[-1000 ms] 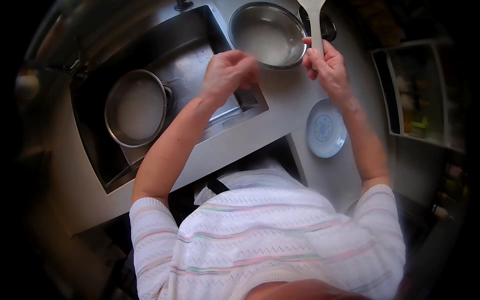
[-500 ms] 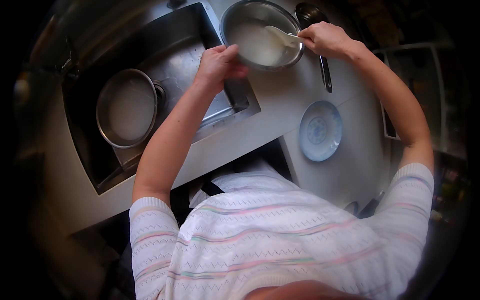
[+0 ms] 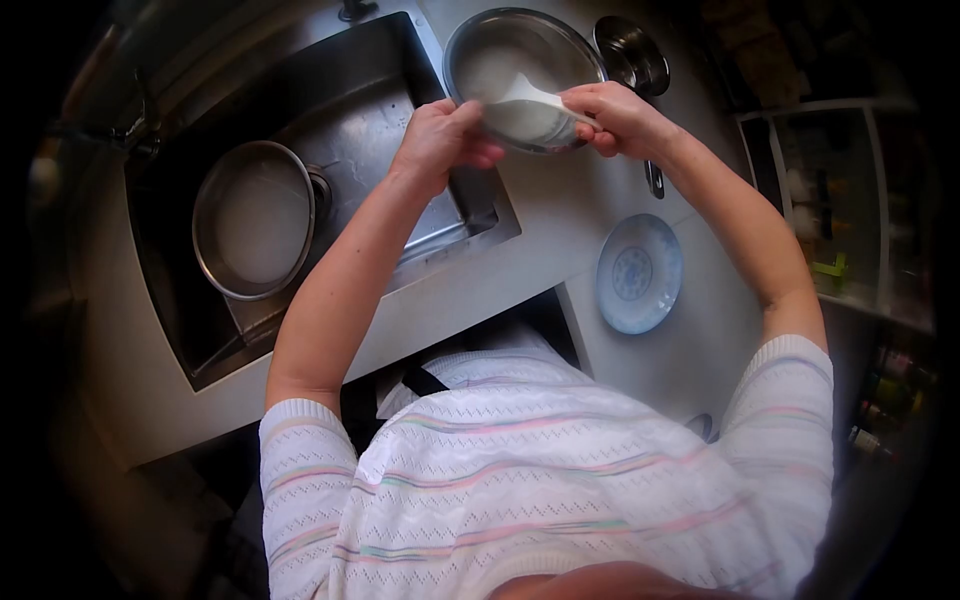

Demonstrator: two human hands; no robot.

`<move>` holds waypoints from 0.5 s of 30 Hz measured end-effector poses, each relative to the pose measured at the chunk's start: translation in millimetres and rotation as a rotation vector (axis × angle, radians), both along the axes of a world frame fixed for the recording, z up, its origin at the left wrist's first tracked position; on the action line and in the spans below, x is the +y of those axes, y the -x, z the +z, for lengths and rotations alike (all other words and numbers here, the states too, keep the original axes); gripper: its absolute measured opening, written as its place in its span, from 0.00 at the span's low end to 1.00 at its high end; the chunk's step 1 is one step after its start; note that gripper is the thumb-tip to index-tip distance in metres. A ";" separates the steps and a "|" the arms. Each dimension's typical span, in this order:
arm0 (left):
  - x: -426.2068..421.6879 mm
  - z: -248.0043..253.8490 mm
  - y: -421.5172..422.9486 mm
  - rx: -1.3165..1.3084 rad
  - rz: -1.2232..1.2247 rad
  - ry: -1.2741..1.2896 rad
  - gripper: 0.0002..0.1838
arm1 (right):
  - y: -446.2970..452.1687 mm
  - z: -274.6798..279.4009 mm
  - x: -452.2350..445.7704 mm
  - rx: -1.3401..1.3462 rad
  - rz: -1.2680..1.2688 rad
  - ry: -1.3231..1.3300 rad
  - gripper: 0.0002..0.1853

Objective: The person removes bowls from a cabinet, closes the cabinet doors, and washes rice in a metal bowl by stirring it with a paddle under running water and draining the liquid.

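A steel bowl (image 3: 588,62) with whitish, cloudy contents stands on the counter beside the sink. My left hand (image 3: 440,145) is closed at its near left rim, the thumb on top and the other fingers curled below. From the right, my right hand (image 3: 622,118) grips the handle of a white spoon (image 3: 540,96). The spoon lies slantwise over the bowl's near side, its head above the contents. Whether the spoon touches the contents I cannot tell. Behind my right hand lies a dark metal ladle (image 3: 632,55), its handle partly covered by my wrist.
In the sink (image 3: 365,125) at left sits a metal pan (image 3: 202,235) of cloudy whitish liquid. A pale blue patterned plate (image 3: 655,300) lies on the counter (image 3: 545,245) nearer my body. A white-framed rack (image 3: 880,200) with small items stands at far right.
My right hand has moved down and to the left with the spoon, which now sits nearer my left hand. My left hand stays at the bowl's rim.
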State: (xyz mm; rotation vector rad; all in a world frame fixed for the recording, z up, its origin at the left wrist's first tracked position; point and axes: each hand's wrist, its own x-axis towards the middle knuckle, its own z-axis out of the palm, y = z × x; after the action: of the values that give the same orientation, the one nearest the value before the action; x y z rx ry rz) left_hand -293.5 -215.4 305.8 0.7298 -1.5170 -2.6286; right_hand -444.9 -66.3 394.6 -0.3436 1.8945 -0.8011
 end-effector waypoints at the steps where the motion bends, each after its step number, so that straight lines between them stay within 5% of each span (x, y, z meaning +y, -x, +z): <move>1: 2.6 -2.0 -0.4 -0.001 -0.003 0.011 0.14 | 1.7 -4.3 3.5 0.046 0.034 0.020 0.17; 8: 6.3 -2.7 1.3 0.024 0.008 -0.013 0.14 | 13.2 15.8 8.6 1.183 0.681 -0.221 0.15; 13: 9.4 -3.7 4.4 0.018 0.023 -0.008 0.14 | -0.6 41.5 20.6 0.900 0.802 -0.327 0.15; 15: 9.7 -4.0 5.7 0.021 0.021 -0.008 0.13 | -13.3 55.3 14.8 0.703 0.652 -0.343 0.15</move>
State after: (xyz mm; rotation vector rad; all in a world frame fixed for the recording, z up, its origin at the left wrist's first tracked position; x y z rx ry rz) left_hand -299.2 -205.7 301.8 0.7123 -1.4857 -2.6201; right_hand -431.6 -51.6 449.9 -1.0554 2.2920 0.1169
